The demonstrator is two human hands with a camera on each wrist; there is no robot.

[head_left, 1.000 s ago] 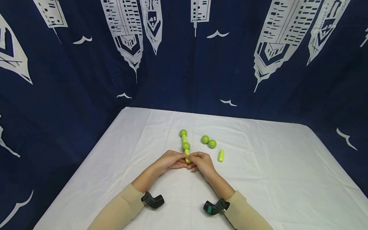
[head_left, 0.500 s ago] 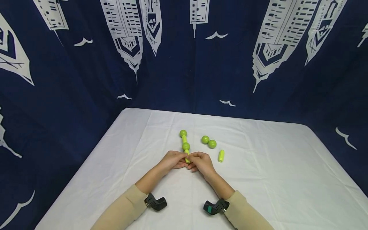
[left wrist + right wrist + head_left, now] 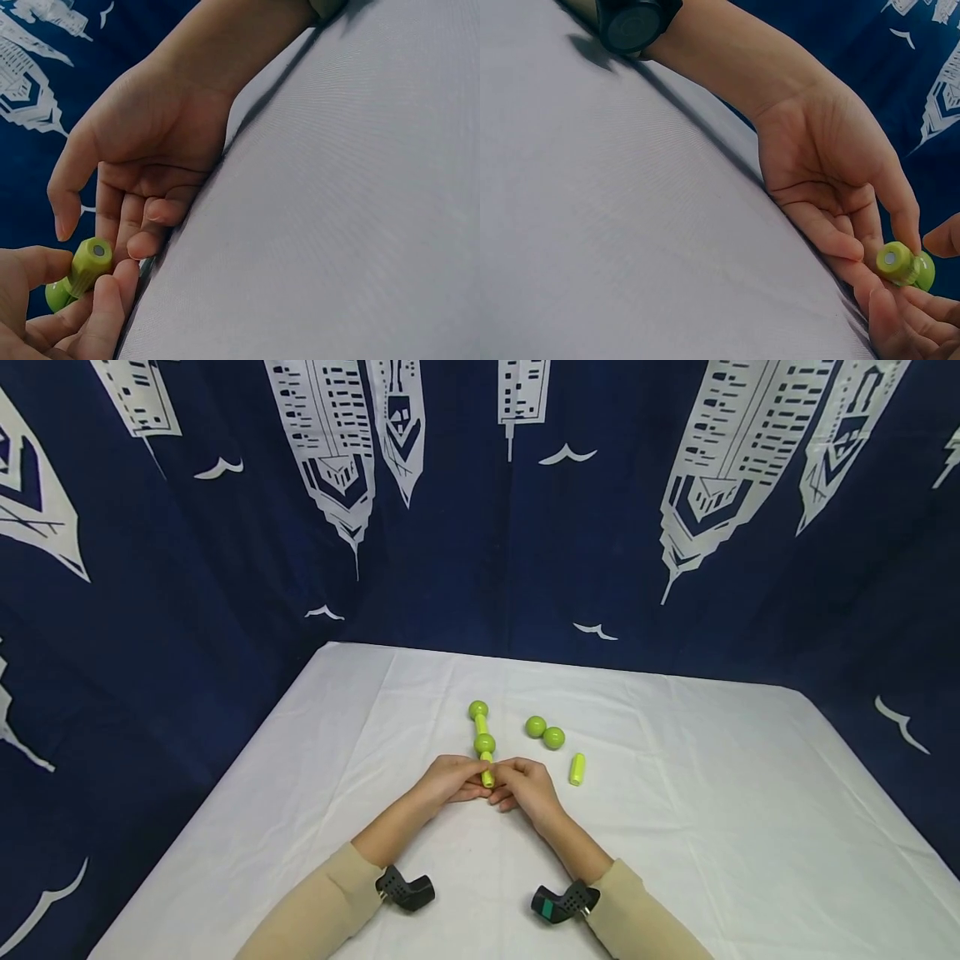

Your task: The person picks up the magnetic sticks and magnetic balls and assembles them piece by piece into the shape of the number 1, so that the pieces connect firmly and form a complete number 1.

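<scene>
Got the near green rod (image 3: 488, 779) pinched in my left hand (image 3: 448, 778), end against the nearest ball (image 3: 484, 743) — right hand (image 3: 529, 786) relaxed beside it, thumb off. One sideways shove from my left thumb could probably break that joint.

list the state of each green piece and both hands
Chain of glossy green balls and yellow-green rods: two of each, alternating in line, no ball on near end
Pair of loose glossy green balls: side by side, on no rod
Loose yellow-green rod: lying flat, apart
Left hand: pinching the chain's near rod
Right hand: beside that rod, thumb apart from it
</scene>
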